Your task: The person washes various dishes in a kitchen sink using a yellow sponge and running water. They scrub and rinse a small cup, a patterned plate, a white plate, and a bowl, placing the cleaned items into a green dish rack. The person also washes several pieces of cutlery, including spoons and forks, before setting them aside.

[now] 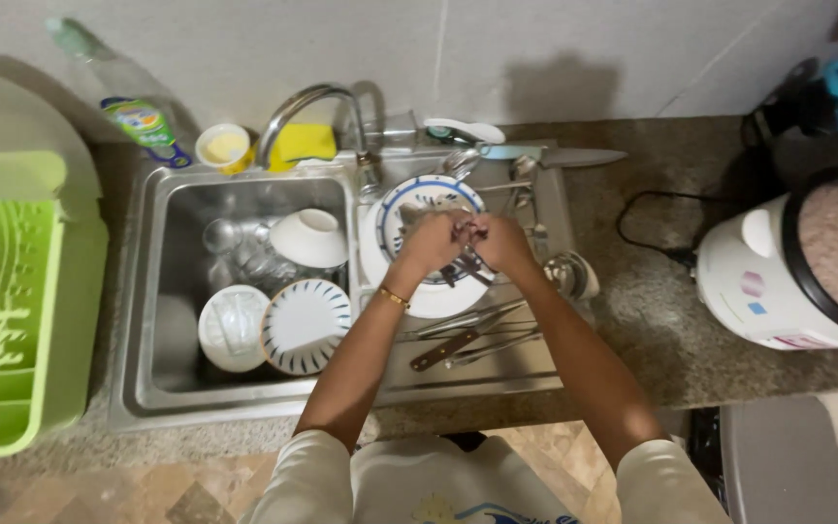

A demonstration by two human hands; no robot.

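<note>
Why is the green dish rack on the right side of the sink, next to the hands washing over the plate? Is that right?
Not quite. The head view shows the green dish rack on the left of the sink. Both hands, left and right, do meet over the plate.

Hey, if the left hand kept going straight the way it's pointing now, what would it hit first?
The left hand points up and to the right, and its fingers already meet the right hand over the blue-rimmed plate. So probably the right hand's fingers and the utensil between them; depth is unclear.
</note>
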